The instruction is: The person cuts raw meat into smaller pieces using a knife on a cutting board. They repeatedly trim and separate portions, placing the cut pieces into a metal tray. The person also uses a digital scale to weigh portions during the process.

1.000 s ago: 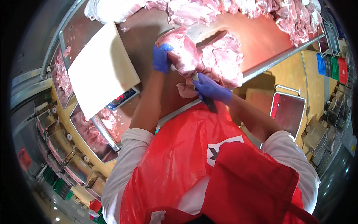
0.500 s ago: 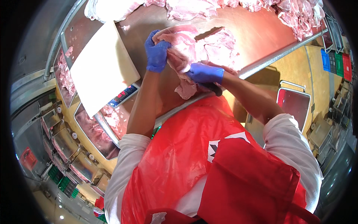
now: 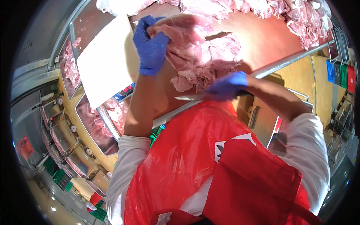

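A large piece of raw pink meat (image 3: 187, 48) lies spread on the steel table (image 3: 255, 33). My left hand (image 3: 150, 47), in a blue glove, grips its upper left edge and lifts it a little. In my right hand (image 3: 227, 87), also gloved in blue and blurred by motion, is a knife (image 3: 187, 98). Its blade points left, just off the ragged lower edge of the meat and close to the table's near edge. Most of the knife's handle is hidden in the fist.
More meat pieces (image 3: 307, 22) line the far side of the table. At left stand a white board (image 3: 105, 63) and a scale with a blue panel (image 3: 123, 92). Below them are metal bins of trimmings (image 3: 99, 125). A steel rail (image 3: 288, 58) edges the right side.
My right hand has drawn away from the meat, down and to the right, and the knife blade now shows. My left hand has shifted slightly up and left, still gripping the meat.
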Action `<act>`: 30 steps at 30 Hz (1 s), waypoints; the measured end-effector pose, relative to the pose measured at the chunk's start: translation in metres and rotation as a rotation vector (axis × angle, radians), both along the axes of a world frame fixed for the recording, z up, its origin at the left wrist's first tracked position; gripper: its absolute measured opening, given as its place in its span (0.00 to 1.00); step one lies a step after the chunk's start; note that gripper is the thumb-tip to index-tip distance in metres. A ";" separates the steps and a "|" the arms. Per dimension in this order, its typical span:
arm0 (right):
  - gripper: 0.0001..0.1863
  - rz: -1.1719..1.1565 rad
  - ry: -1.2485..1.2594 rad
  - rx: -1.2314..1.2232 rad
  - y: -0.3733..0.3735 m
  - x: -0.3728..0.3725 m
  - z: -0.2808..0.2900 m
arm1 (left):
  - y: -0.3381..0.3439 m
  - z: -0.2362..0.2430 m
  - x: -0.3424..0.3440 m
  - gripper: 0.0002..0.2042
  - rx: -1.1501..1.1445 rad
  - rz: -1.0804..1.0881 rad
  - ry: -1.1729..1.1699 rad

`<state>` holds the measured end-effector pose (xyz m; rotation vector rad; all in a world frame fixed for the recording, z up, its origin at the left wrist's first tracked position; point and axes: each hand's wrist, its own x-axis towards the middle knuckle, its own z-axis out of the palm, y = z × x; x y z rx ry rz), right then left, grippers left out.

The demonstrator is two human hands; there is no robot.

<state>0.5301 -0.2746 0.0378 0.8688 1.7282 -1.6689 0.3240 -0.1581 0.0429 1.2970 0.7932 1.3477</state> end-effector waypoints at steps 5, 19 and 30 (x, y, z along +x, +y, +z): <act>0.13 -0.811 0.025 -0.103 0.001 0.088 0.032 | 0.026 0.056 -0.071 0.04 0.160 0.079 -0.038; 0.09 -1.771 0.375 0.180 -0.062 0.149 -0.083 | 0.196 0.263 -0.469 0.18 0.524 1.551 0.961; 0.17 -2.072 0.614 -0.247 -0.081 0.115 -0.137 | -0.074 -0.209 -0.028 0.37 -0.340 -0.117 0.525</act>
